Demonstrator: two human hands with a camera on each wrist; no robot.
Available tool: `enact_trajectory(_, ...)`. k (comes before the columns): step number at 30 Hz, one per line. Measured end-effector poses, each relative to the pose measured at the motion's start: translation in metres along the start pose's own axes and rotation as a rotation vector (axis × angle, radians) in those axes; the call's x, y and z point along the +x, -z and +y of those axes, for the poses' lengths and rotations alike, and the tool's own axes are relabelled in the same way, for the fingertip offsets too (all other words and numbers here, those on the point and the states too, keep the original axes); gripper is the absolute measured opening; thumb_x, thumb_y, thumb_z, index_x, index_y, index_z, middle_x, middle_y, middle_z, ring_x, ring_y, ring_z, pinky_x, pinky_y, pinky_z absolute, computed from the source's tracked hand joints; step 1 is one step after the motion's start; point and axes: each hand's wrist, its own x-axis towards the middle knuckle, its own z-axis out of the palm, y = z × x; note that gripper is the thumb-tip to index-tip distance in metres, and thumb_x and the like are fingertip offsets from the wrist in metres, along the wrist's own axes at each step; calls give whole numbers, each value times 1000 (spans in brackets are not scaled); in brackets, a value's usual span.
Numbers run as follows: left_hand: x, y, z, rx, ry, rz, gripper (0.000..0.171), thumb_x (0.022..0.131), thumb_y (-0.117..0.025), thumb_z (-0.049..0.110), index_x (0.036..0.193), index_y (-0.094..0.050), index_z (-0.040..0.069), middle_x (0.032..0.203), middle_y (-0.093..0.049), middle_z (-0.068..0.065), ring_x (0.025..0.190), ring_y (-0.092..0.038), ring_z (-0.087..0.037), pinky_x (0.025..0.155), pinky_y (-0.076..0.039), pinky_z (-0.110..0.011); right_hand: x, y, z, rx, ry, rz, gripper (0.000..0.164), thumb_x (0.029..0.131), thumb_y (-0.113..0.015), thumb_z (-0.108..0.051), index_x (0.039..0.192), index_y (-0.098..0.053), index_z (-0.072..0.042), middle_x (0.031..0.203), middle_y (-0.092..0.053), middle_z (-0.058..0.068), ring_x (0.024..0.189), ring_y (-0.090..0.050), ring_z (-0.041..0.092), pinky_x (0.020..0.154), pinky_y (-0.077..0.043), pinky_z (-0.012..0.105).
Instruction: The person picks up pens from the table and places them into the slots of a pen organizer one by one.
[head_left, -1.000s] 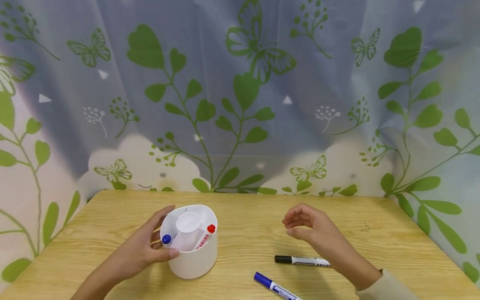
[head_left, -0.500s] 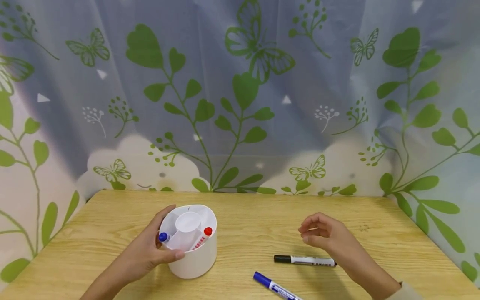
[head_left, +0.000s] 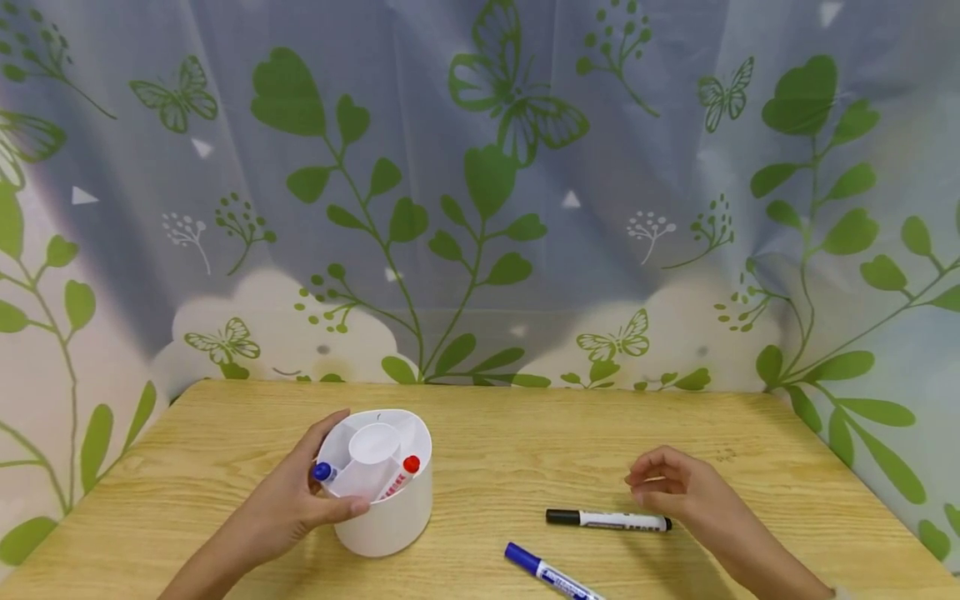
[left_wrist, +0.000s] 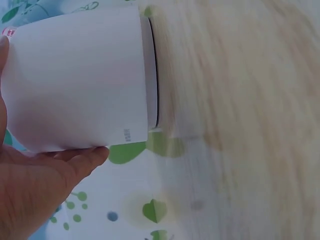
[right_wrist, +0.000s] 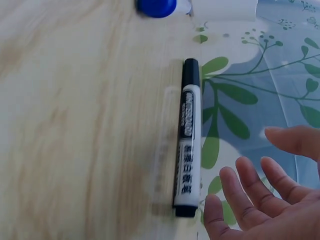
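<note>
A black-capped white marker [head_left: 609,520] lies behind a blue-capped white marker [head_left: 551,572], both right of a white cylindrical plastic holder [head_left: 396,518].

1. The head view is moderately lit; the tabletop [head_left: 487,467] looks warm, the curtain [head_left: 423,67] cooler and duller.
2. Soft-edged shadows fall on the tabletop just below the left hand [head_left: 288,504] and right hand [head_left: 684,490].
3. The left wrist view is pale and hazy, wood grain smeared, curtain leaves mirrored faintly.
4. The right wrist view is dimmer; lettering on the black marker [right_wrist: 189,145] stays legible.
</note>
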Motion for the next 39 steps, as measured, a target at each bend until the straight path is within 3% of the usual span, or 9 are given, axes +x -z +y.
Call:
enact_trajectory(6,-1,4,1,14,-15,-13,103,87,-88,24,164,-21,9,161,-40,-23,132,-57,-36,100,-52,-25,0,8,9,-34,-56,0,30,101,-68,-10,124,-57,6,124,-67,15,115,-67,28,89,-58,36)
enact_trajectory(11,0,7,-1,-3,-54,-31,102,88,-86,20,164,-20,5,163,-36,-26,130,-59,-38,95,-51,-17,-2,12,14,-41,-67,6,32,101,-69,-11,125,-57,7,122,-67,14,111,-66,21,87,-57,33)
enact_trajectory(15,-1,9,-2,-20,-75,-49,101,89,-85,18,164,-19,4,162,-35,-29,131,-59,-40,94,-52,-17,-3,13,19,-43,-63,-3,35,99,-70,-11,125,-57,8,121,-67,13,106,-64,15,83,-57,30)
enact_trajectory(26,-1,11,-2,1,-74,-68,100,91,-84,19,165,-17,5,163,-34,-29,135,-56,-43,96,-52,-20,1,8,29,-18,-41,-42,32,96,-72,-3,121,-58,12,112,-69,11,96,-65,13,79,-58,27)
enact_trajectory(32,-1,10,-2,19,-76,-63,100,91,-83,20,165,-17,5,161,-36,-28,134,-57,-42,97,-51,-20,3,1,31,-70,0,-16,33,90,-74,1,118,-60,12,109,-69,12,94,-62,15,78,-56,23)
enact_trajectory(39,0,9,-3,43,-80,-61,102,91,-84,21,166,-15,5,160,-39,-27,132,-59,-39,102,-51,-29,6,-3,33,-184,95,-26,29,86,-75,4,112,-64,9,105,-69,11,89,-61,10,75,-54,24)
